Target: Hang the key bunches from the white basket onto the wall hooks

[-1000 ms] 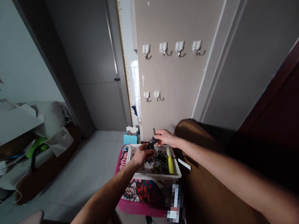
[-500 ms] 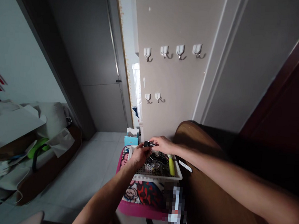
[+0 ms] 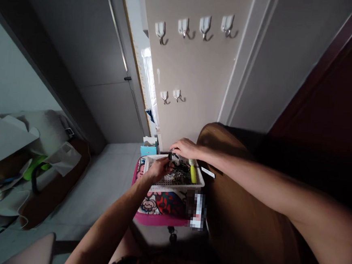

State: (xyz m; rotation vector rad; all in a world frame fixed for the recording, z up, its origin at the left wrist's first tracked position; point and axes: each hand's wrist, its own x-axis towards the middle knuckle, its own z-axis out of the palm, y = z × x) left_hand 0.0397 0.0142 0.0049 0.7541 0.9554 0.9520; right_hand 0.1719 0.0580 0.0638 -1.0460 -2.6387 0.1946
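My left hand (image 3: 161,168) is closed around the lower end of a small black object with shiny metal parts (image 3: 171,155), perhaps a set of keys. At its upper end, the fingers of my right hand (image 3: 185,148) pinch it. Both hands are over a white plastic basket (image 3: 179,187) with perforated sides. Inside the basket lies a tangle of small metal and dark items (image 3: 178,174), too small to name one by one. A yellow-green handled tool (image 3: 193,174) leans at the basket's right side. My fingers partly cover the held object.
The basket rests on a pink stool with a cartoon-patterned cover (image 3: 147,218). Behind it stands a blue box (image 3: 148,149). A brown wooden surface (image 3: 237,206) borders it on the right, bearing a white strip (image 3: 208,172). Several white hooks (image 3: 183,27) are on the wall.
The view has tilted down and shifted, so the hooks sit higher in the picture. The held object has turned from lying sideways to more upright, with both hands still on it.
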